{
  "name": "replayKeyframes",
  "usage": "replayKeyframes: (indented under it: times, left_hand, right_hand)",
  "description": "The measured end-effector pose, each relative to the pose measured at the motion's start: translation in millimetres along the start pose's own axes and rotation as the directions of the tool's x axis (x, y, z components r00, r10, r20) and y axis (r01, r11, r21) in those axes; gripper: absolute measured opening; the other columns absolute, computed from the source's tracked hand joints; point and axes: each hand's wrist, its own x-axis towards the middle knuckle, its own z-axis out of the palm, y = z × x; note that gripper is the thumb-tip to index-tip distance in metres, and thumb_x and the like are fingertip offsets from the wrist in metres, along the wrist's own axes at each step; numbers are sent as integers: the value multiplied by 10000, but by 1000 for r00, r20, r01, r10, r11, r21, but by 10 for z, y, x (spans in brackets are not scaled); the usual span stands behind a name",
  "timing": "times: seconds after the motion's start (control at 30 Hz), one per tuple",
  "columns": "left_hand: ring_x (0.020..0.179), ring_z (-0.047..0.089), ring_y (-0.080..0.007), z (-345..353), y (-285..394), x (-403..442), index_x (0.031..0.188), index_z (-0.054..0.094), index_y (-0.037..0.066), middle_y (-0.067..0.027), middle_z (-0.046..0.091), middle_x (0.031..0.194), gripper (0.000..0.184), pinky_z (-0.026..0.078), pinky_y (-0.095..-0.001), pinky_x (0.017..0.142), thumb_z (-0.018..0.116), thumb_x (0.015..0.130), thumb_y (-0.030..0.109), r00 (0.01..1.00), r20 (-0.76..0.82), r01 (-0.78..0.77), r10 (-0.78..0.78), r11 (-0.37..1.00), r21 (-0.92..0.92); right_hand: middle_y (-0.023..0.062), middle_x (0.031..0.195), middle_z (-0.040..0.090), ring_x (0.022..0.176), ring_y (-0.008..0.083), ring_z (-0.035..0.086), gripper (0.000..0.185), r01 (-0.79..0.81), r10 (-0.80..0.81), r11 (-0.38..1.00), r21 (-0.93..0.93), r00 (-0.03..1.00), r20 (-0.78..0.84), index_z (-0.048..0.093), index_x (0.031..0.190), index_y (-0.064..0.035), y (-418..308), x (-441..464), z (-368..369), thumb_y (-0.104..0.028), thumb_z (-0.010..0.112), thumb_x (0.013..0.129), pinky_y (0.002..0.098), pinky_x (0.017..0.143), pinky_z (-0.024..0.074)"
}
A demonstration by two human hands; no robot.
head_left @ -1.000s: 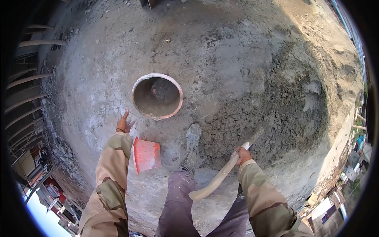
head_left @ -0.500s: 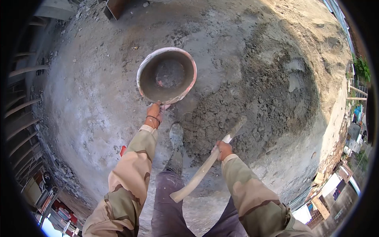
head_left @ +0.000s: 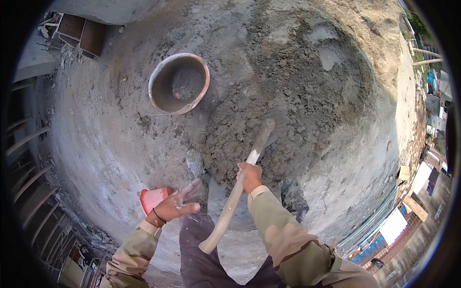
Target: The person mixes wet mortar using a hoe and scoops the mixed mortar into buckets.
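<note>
My right hand (head_left: 250, 176) is wrapped round the pale wooden handle (head_left: 228, 211) of a tool. The handle slants up to a wet mound of grey mortar (head_left: 288, 110), and the tool's head is mostly hidden there. My left hand (head_left: 177, 204) holds nothing, its fingers spread, just in front of a small red bucket (head_left: 152, 198), which it partly covers. Farther up, a large round bucket (head_left: 158, 91) with a pale, red-stained rim stands beside the mortar, grey residue inside and a thin wire handle at its near side.
My boots (head_left: 195, 162) stand at the mortar's near edge. Brown metal pieces (head_left: 91, 37) lie at the upper left. Sand (head_left: 379, 29) borders the mound at the upper right. Curved poles (head_left: 30, 139) line the left side.
My left hand reached the large bucket's near rim, then let go and came back toward me. The bucket now sits nearer the mortar. My right hand keeps its hold on the handle.
</note>
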Motion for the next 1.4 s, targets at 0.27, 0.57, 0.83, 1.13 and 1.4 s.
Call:
replayKeyframes:
  times: [0.27, 0.57, 0.83, 1.13, 1.4]
  left_hand:
    - [852, 668, -426, 2053, -465, -274, 1278, 512, -56, -275, 660, 906, 667, 533, -496, 762, 754, 827, 372, 955, -292, 178, 51, 688, 704]
    - [877, 674, -422, 1858, 318, 2284, 1106, 648, -22, -251, 690, 937, 533, 533, -469, 772, 732, 826, 423, 829, -296, -151, 475, 698, 700]
    - [953, 686, -402, 2760, -175, 997, 1056, 675, -32, -263, 701, 983, 542, 536, -453, 832, 735, 809, 447, 882, -456, 313, -118, 870, 382]
    - [868, 663, -429, 2957, 1106, 147, 949, 659, -55, -273, 666, 861, 492, 517, -479, 800, 641, 903, 435, 957, -212, -70, 198, 868, 492]
    - [729, 659, -425, 2273, 1707, -1512, 1042, 585, -94, -248, 649, 765, 548, 529, -452, 688, 621, 928, 440, 913, -144, -254, 382, 808, 531]
  right_hand:
    - [67, 656, 531, 461, 180, 523, 181, 369, -370, 929, 17, 928, 45, 536, 903, 5, -1227, -1043, -442, 1, 689, 806, 345, 409, 445]
    - [141, 711, 589, 494, 247, 630, 412, 733, -757, 547, -404, 639, 135, 481, 1104, 140, -3198, 289, -26, -180, 658, 915, 371, 412, 514]
    - [250, 800, 650, 547, 359, 671, 421, 302, -264, 650, -698, 950, 165, 560, 1074, 219, -1371, 607, -477, -113, 646, 830, 444, 461, 533]
    - [121, 742, 525, 530, 258, 567, 275, -30, 126, 849, -528, 981, 146, 465, 1116, 10, -1607, -103, -1011, -53, 601, 885, 427, 456, 493]
    - [66, 658, 473, 513, 211, 483, 174, -23, 61, 990, -142, 962, 266, 394, 975, -87, -1532, -1883, -265, -82, 549, 896, 365, 472, 455]
